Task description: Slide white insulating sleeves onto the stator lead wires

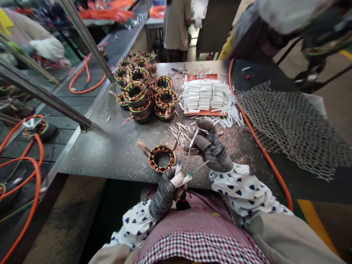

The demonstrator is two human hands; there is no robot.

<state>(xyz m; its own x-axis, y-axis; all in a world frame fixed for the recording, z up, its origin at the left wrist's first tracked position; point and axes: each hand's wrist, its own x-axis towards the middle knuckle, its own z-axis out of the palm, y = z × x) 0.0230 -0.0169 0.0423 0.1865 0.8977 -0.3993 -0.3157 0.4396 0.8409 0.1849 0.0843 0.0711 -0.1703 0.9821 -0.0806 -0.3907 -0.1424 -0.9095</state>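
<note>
My left hand (168,189), in a grey knit glove with white-wrapped fingers, is closed on several thin wires (200,167) near the table's front edge. Blue, yellow and green wire ends stick out, and white sleeving shows on some of them. My right hand (210,146), gloved in the same grey, pinches a short white sleeve tube (194,138) in line with the yellow wire (187,160). Whether the wire is inside the tube is too small to tell. Just left of my hands lies a wound motor stator (162,158) with copper strands at its side.
Stacked stators (137,93) stand at the back left. Bundled white tubes (205,95) lie on an orange sheet, with loose ones (179,132) nearer me. An orange hose (257,137) and grey netting (291,124) are at right, a metal post (88,40) at left. Other people work beyond.
</note>
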